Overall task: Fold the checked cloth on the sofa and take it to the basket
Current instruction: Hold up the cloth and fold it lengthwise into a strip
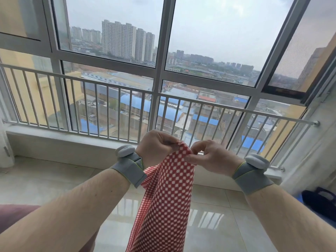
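We pinch the top edge of the red-and-white checked cloth [169,193] with our left hand [156,148] and right hand [211,159], fingers clamped on it. It hangs toward six o'clock.

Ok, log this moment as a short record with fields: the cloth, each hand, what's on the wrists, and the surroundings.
cloth: red-and-white checked cloth, held up in the air, hanging down lengthwise
left hand: left hand pinches the cloth's top edge
right hand: right hand pinches the top edge right beside the left grip
wrists: grey wristbands with a rounded device on each
surroundings: large window with white railing, glossy tiled floor, dark bag at right
basket: not identifiable in view
fold state: not yet a neat fold
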Demonstrator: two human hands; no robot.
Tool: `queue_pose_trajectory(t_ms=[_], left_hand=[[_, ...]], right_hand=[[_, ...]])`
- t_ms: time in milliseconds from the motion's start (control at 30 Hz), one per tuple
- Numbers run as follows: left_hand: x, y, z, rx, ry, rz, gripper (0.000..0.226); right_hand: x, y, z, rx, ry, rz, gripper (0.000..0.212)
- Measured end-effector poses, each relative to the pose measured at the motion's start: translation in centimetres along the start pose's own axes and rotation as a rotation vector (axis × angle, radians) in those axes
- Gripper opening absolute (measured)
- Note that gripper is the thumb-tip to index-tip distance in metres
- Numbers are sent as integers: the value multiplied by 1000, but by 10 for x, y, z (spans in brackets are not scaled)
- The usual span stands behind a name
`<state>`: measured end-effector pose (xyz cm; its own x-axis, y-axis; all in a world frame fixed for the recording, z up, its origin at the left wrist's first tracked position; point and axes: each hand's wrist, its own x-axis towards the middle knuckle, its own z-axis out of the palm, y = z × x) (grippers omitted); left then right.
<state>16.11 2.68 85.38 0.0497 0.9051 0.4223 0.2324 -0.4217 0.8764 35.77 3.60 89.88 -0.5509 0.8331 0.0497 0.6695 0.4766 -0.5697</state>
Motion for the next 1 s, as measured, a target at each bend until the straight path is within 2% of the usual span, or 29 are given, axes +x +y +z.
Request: queue_pose_trajectory(t_ms=[100, 267, 333, 500, 667, 700, 833, 933, 1000], left_hand=[[2, 0, -5, 28, 17, -10, 37], [8, 0, -14, 58, 46, -41, 38], [8, -2, -17, 71, 57, -56, 37], [5, -2, -18, 77, 82, -39, 35], [4, -1, -28, 44, 113, 0, 40], [4, -1, -29, 37, 116, 3, 41], [3, -2, -35, 32, 104, 15, 42], [4, -4, -42, 34, 129, 19, 40], [4, -5, -49, 51, 162, 10, 35]], right_hand=[[6, 2, 4, -71, 92, -126, 25], [9, -2, 15, -196, 287, -172, 33], [10, -8, 21, -258, 314, -199, 38], [13, -11, 36, -27, 241, -230, 41], [10, -1, 37, 236, 11, -179, 19], [10, 1, 35, 220, -4, -159, 15], [14, 7, 30, 40, 0, -3, 23], [14, 11, 28, -123, -83, 81, 9], [12, 16, 28, -199, -143, 137, 15]])
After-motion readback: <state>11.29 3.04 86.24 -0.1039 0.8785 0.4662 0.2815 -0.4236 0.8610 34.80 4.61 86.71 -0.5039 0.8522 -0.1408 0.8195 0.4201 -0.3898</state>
